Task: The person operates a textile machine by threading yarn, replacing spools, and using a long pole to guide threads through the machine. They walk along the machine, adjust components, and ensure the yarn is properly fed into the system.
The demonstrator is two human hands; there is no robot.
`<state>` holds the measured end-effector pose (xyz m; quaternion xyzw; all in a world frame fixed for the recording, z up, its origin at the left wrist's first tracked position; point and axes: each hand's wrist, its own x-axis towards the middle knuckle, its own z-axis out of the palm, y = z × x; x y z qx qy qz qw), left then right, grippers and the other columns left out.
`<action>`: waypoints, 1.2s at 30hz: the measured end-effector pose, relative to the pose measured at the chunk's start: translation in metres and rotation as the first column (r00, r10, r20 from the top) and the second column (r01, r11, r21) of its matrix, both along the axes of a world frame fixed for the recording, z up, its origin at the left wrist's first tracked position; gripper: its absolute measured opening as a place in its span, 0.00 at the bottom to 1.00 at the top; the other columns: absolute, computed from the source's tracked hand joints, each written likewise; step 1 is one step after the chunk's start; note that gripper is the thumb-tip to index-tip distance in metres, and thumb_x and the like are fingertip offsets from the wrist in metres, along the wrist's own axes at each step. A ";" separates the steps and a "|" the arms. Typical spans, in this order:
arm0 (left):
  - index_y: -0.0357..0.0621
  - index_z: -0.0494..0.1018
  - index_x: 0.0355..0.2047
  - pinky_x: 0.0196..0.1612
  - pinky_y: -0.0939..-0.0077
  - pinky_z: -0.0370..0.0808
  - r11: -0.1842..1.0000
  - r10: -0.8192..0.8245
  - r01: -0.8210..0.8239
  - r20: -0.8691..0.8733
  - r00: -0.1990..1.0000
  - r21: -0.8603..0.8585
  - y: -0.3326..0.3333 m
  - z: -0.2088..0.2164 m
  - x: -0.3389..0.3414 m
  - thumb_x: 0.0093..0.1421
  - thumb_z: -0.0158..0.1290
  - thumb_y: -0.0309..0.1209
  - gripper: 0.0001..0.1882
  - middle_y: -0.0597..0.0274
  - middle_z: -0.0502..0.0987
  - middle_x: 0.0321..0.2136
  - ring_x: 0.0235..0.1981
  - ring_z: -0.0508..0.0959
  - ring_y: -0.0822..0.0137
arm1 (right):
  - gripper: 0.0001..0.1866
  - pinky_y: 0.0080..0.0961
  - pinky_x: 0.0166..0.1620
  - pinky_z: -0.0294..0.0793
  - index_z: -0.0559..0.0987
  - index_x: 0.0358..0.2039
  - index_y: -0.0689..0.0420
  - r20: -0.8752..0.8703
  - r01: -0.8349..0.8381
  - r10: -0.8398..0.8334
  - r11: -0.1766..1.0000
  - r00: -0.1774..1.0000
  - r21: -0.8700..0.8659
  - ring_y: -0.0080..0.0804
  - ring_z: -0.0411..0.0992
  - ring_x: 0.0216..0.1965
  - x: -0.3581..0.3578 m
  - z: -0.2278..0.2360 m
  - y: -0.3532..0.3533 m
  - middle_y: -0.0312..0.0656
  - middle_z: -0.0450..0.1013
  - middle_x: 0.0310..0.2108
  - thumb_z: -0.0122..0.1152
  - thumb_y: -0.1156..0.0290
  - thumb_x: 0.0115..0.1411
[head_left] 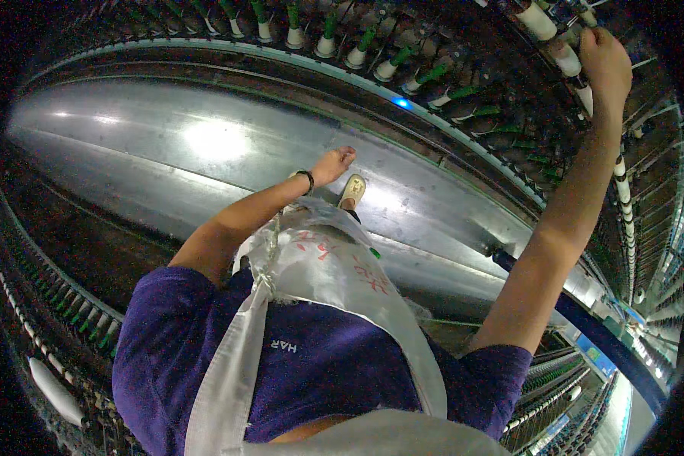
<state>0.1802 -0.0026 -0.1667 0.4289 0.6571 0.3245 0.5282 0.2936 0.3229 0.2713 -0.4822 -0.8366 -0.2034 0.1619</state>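
Seen from the head camera, a person in a purple shirt point(319, 357) and a pale grey apron point(327, 266) stands in the aisle of a spinning hall, looking down along a shiny grey floor point(205, 144). The right hand point(605, 57) is raised high to the machine frame at the upper right, its fingers point(594, 36) curled about a white bobbin point(566, 55) in the row there; the hand's back hides how firmly they close. Another white bobbin point(537, 21) stands just beside it, toward the top edge. The left hand point(333, 164) hangs low over the floor, fingers loosely together and holding nothing, a dark band point(308, 178) at the wrist. A pale shoe point(352, 190) shows just beside that hand. Green-tipped spindles point(391, 62) run in a curved row along the machine at the top, with a small blue light point(401, 102) below them. More spindles point(83, 315) line the frame at the lower left.
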 end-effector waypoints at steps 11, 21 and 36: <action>0.40 0.70 0.40 0.31 0.78 0.72 0.996 -0.082 0.087 -0.141 0.987 0.028 -0.050 -0.049 -0.018 0.59 0.47 0.34 0.13 0.62 0.74 0.30 0.25 0.73 0.73 | 0.19 0.35 0.34 0.69 0.73 0.43 0.58 -0.241 -0.070 -0.057 0.869 0.969 -0.490 0.44 0.71 0.30 -0.040 -0.035 0.036 0.52 0.73 0.29 0.47 0.65 0.52; 0.41 0.71 0.39 0.34 0.68 0.73 0.996 -0.060 0.054 -0.091 0.994 -0.067 -0.069 -0.053 -0.040 0.54 0.49 0.33 0.13 0.50 0.76 0.29 0.29 0.76 0.57 | 0.07 0.36 0.39 0.63 0.75 0.29 0.58 -0.264 -0.366 0.518 0.809 0.814 0.460 0.40 0.68 0.34 0.024 -0.095 -0.071 0.43 0.71 0.29 0.56 0.71 0.49; 0.47 0.71 0.33 0.27 0.72 0.69 0.873 -0.479 0.488 -0.222 0.849 -0.015 -0.035 -0.114 -0.019 0.52 0.50 0.29 0.07 0.65 0.73 0.28 0.26 0.73 0.70 | 0.25 0.39 0.40 0.70 0.66 0.50 0.61 0.103 0.292 -0.544 0.273 0.833 -0.917 0.51 0.70 0.37 0.376 -0.483 -0.449 0.56 0.71 0.34 0.53 0.70 0.49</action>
